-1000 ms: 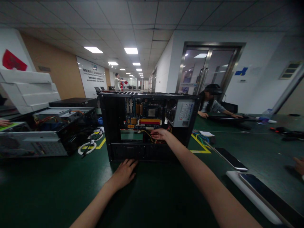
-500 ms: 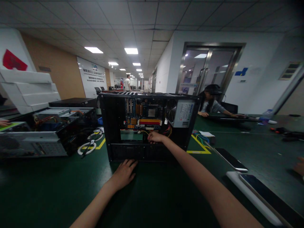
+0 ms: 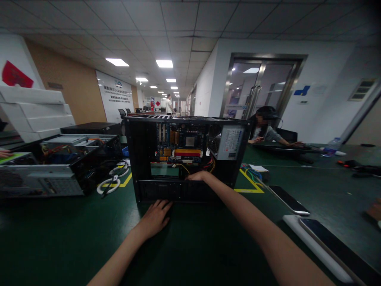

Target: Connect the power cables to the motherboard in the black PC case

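In the head view a black computer case (image 3: 163, 190) stands on its edge with its open side facing me. Inside are a motherboard (image 3: 190, 142) and, at upper right, a silver power supply (image 3: 231, 142). My left hand (image 3: 155, 217) lies open on the table, fingertips at the case's lower front edge. My right hand (image 3: 197, 176) reaches into the lower part of the case, its fingertips dipped out of sight behind the lower panel. Beside it a thin yellow cable (image 3: 182, 166) with a pale connector curves down toward those fingers; whether they grip anything is hidden.
Another opened computer case (image 3: 56, 174) lies at left, with a coiled white cable (image 3: 108, 186) near it. At right are a dark phone (image 3: 289, 200), a white slab with a dark-screened device (image 3: 336, 246) and coloured wires (image 3: 253, 174). A person (image 3: 268, 129) sits across the table.
My right hand has moved slightly down inside the case, its fingertips passing from view, and the yellow cable shows more of its length. My left hand stays in place.
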Demonstrator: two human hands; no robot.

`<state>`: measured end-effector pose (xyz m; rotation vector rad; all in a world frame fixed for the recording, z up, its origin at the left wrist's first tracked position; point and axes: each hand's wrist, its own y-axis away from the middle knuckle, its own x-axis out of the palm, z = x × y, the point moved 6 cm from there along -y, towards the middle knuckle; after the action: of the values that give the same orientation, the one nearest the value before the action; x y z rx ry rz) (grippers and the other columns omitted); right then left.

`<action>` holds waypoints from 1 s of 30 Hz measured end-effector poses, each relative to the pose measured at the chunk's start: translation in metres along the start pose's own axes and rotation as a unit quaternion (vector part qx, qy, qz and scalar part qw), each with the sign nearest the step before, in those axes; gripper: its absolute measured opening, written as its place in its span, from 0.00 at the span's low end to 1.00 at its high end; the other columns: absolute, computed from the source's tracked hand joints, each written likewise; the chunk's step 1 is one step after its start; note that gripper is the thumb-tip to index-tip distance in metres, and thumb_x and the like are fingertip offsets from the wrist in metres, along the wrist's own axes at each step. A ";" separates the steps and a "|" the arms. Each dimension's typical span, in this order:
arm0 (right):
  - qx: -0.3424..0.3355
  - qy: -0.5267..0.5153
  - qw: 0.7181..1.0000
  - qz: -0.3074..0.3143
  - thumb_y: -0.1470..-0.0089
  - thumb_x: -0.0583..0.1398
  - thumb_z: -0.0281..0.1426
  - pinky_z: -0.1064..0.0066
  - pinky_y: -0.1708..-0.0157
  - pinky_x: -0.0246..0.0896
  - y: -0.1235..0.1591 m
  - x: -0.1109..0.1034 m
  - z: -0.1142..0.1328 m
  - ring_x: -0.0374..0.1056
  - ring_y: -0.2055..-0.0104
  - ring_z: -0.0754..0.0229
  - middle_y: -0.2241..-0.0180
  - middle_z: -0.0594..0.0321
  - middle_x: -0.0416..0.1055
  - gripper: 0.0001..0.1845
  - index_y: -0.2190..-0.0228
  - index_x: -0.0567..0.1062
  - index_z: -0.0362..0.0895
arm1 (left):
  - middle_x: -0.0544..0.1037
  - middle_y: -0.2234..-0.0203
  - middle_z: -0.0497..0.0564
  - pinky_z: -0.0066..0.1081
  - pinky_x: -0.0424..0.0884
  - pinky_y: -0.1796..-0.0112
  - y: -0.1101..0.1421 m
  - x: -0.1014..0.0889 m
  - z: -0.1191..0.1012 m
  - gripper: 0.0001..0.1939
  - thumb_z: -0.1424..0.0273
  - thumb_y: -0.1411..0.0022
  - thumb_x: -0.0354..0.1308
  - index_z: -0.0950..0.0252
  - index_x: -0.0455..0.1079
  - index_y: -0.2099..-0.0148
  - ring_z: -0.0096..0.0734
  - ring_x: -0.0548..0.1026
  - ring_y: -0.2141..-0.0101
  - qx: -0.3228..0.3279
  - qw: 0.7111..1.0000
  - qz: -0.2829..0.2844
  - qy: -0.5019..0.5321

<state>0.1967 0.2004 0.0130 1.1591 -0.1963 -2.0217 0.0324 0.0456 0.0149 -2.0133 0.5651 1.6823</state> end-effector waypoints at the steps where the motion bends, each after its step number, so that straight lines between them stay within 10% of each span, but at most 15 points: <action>1: 0.003 -0.009 1.000 0.003 0.63 0.59 0.24 0.73 0.64 0.60 0.002 0.001 0.001 0.68 0.67 0.62 0.68 0.62 0.72 0.14 0.69 0.74 0.38 | 0.59 0.47 0.51 0.40 0.55 0.51 0.000 -0.001 0.000 0.27 0.70 0.46 0.47 0.60 0.51 0.43 0.39 0.57 0.49 0.000 1.000 0.000 0.000; 30: 0.015 0.027 0.999 -0.032 0.63 0.57 0.25 0.77 0.75 0.57 0.002 -0.004 0.002 0.64 0.77 0.66 0.76 0.65 0.70 0.12 0.70 0.73 0.37 | 0.58 0.47 0.52 0.40 0.56 0.52 0.000 0.005 0.003 0.27 0.70 0.45 0.47 0.60 0.50 0.43 0.40 0.56 0.49 0.012 1.000 -0.005 -0.003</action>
<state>0.1971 0.2013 0.0178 1.2528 -0.1649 -2.0469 0.0309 0.0474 0.0094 -1.9907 0.5695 1.6683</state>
